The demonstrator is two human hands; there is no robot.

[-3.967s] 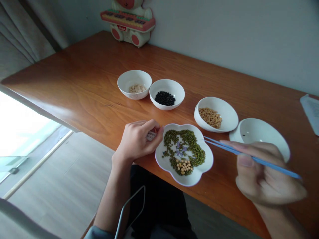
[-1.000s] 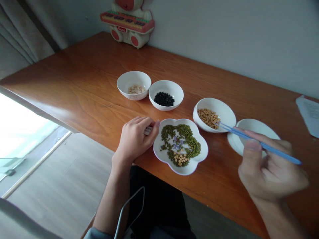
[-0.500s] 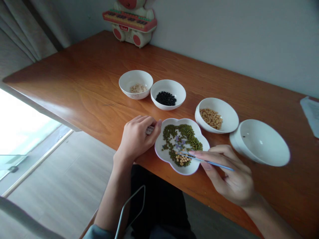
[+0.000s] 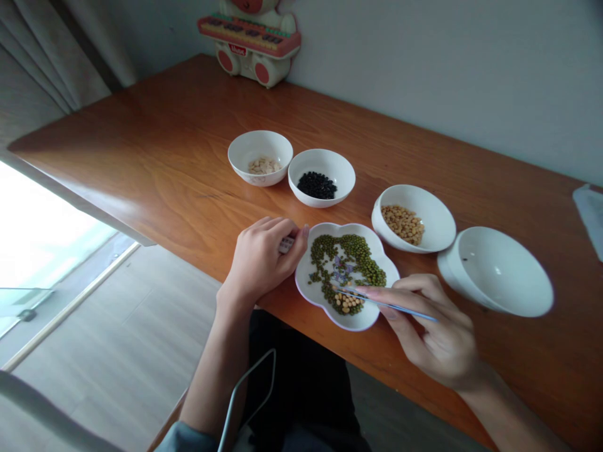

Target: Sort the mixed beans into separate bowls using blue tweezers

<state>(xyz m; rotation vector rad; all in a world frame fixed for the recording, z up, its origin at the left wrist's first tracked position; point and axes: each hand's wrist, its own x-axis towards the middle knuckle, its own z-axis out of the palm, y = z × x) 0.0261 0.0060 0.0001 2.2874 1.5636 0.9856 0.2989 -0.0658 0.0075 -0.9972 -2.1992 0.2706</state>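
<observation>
My right hand (image 4: 436, 333) pinches blue-handled tweezers (image 4: 411, 311), their tips low over the flower-shaped white dish (image 4: 313, 295). In this dish lie small green beans (image 4: 363, 257) and a cluster of yellow soybeans (image 4: 347, 304) near its front. The prongs look pressed together at a single yellow bean; whether it is gripped is too small to tell. My left hand (image 4: 264, 257) rests closed on the table edge, its thumb beside the dish's left rim. A small pale patterned object (image 4: 285, 245) shows between its curled fingers, mostly hidden.
Behind the dish stand white bowls: one with pale flat seeds (image 4: 264, 166), one with black beans (image 4: 317, 185), one with soybeans (image 4: 402, 224). A fourth bowl (image 4: 499, 270), right, has one dark speck. A toy keyboard figure (image 4: 252, 44) stands against the wall on the wooden table (image 4: 141, 150).
The tweezers' prongs, apart half a second ago, have come together near a yellow bean. The whole view has shifted slightly; my left hand keeps its place beside the dish.
</observation>
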